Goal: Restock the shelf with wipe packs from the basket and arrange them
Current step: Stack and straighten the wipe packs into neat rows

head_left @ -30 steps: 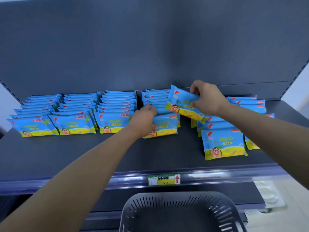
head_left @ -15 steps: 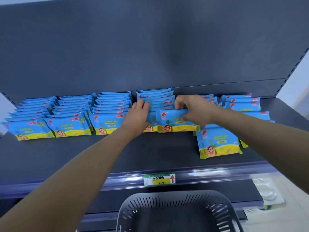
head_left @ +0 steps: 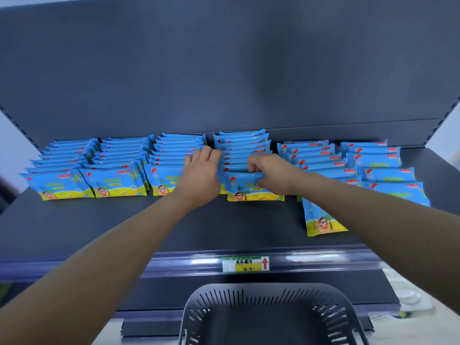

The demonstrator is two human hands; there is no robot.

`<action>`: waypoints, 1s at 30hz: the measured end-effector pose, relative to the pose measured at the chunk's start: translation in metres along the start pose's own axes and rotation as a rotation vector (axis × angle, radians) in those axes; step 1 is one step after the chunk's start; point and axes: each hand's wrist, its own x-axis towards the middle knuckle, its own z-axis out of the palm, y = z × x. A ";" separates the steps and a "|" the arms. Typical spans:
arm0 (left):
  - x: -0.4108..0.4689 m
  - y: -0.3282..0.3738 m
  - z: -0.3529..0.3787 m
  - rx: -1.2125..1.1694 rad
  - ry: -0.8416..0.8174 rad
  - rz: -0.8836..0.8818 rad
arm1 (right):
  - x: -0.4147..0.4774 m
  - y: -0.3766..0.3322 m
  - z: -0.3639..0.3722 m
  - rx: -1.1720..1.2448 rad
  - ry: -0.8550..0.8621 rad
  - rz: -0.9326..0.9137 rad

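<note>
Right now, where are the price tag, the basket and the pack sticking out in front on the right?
price tag (head_left: 245, 264): head view, middle of the label.
basket (head_left: 270, 287): head view, far rim.
front pack (head_left: 321, 220): head view, its printed face.

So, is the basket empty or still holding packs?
Empty, as far as it shows: the basket has only its slotted walls and dark bare floor in view. Its near end is out of frame.

Pale wall (head_left: 451, 125) flanks a dark grey back panel (head_left: 224, 70).
</note>
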 end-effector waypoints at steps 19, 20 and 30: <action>0.023 0.011 0.028 0.172 -0.130 0.080 | 0.053 0.036 -0.030 0.262 0.286 0.297; 0.024 0.011 0.030 0.181 -0.134 0.084 | 0.060 0.040 -0.030 0.310 0.264 0.331; 0.032 0.000 0.037 0.222 -0.118 0.074 | 0.108 0.050 -0.013 0.572 0.287 0.640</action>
